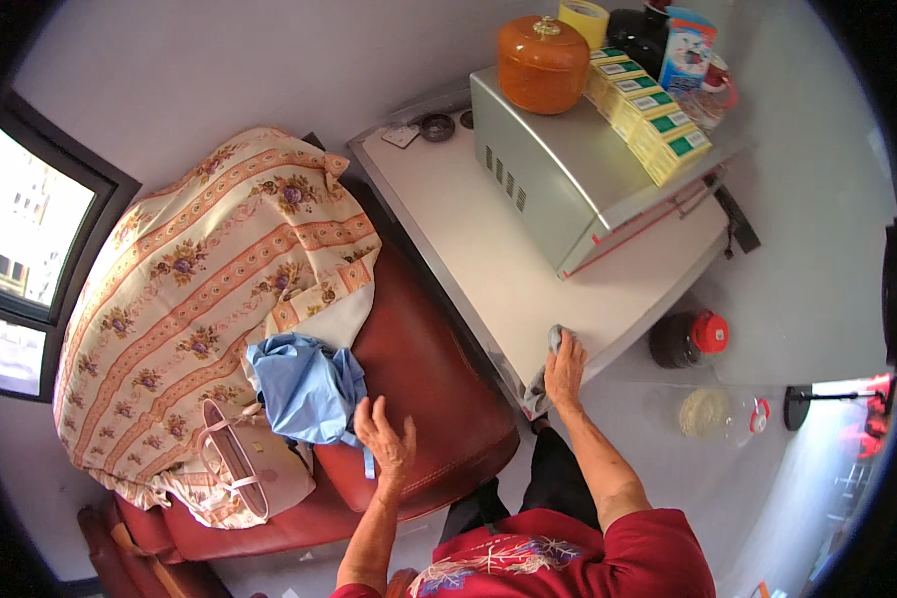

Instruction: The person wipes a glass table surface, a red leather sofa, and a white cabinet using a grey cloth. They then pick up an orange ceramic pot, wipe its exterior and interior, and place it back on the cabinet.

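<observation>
My right hand (566, 371) is at the near corner of a white-topped table (439, 219). Its fingers are closed on a grey cloth (555, 337), which shows past the fingertips and appears to hang down at the table's edge. My left hand (387, 439) hovers over a red leather sofa (419, 359), fingers apart and holding nothing. Just beside it lies a crumpled light-blue fabric piece (307, 389), perhaps a bag; I cannot tell whether the fingertips touch it. A pale pink handbag (279, 478) with handles sits to the left of that hand.
A floral cover (199, 269) drapes the sofa's back. On the table stands a silver microwave (538, 189), topped by an orange lidded pot (543, 65) and several yellow boxes (653, 120). A dark red-lidded jar (683, 339) and a clear container (713, 414) stand at the right.
</observation>
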### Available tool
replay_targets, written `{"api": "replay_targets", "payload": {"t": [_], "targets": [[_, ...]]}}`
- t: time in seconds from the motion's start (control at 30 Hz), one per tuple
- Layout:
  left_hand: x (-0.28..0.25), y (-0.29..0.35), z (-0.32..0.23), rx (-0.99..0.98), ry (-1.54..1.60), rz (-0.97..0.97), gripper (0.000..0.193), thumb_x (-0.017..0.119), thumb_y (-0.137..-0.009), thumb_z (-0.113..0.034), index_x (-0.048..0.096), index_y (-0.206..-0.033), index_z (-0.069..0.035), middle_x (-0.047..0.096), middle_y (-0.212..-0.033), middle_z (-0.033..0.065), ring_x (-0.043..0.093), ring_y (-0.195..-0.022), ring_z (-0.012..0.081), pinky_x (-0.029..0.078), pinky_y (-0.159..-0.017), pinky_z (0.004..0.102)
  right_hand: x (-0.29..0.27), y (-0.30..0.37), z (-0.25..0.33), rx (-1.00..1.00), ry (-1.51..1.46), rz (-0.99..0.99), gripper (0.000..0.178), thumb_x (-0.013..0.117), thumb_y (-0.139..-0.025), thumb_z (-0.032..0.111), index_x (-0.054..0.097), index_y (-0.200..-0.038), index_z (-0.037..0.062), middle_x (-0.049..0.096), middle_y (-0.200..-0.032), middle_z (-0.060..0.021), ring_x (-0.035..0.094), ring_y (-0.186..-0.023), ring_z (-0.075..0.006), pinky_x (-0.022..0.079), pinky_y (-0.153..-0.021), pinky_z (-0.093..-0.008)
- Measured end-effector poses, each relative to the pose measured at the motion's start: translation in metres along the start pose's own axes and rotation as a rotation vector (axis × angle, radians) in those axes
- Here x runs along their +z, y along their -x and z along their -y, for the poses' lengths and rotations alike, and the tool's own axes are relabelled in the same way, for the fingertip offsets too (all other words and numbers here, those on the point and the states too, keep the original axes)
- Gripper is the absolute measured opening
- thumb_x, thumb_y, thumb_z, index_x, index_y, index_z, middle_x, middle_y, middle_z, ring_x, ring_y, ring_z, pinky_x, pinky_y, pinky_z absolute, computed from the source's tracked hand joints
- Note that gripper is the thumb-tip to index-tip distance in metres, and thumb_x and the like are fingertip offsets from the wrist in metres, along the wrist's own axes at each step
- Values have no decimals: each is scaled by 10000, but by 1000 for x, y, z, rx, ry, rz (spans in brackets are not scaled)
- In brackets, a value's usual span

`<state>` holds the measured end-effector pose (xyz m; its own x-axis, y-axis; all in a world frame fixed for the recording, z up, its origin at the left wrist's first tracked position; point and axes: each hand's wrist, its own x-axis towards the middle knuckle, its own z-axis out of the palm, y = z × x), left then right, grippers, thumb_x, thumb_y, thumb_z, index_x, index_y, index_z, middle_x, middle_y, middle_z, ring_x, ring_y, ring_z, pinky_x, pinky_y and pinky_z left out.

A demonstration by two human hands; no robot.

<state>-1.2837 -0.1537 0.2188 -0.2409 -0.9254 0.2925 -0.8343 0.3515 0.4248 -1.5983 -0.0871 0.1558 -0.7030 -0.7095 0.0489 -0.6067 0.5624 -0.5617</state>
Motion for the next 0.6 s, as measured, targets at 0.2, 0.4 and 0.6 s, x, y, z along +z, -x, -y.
{"api": "replay_targets", "payload": {"t": [0.2,0.4,0.6], "targets": [[72,-27,-30,-168,-69,182,624,696,-746,-222,431,-1275,-25,351,-1356,230,321,-1269,385,247,-1046,490,29,-14,-5,-140,371,119,584,607,-790,126,369,-1322,89,392,-1251,-135,394,-1166,-343,358,-854,-514],[109,-78,-8,-241,-338,270,651,662,-785,-283,393,-1322,-34,306,-1408,231,272,-1319,393,224,-1065,520,53,-93,19,-211,313,103,553,590,-802,141,377,-1308,68,399,-1256,-139,402,-1170,-327,369,-848,-502],[123,-120,19,-4,-425,347,686,619,-821,-328,346,-1389,-57,300,-1443,187,257,-1343,356,192,-1085,516,107,-175,71,-190,225,21,602,633,-775,120,375,-1314,52,384,-1280,-168,376,-1192,-349,360,-864,-505]]}}
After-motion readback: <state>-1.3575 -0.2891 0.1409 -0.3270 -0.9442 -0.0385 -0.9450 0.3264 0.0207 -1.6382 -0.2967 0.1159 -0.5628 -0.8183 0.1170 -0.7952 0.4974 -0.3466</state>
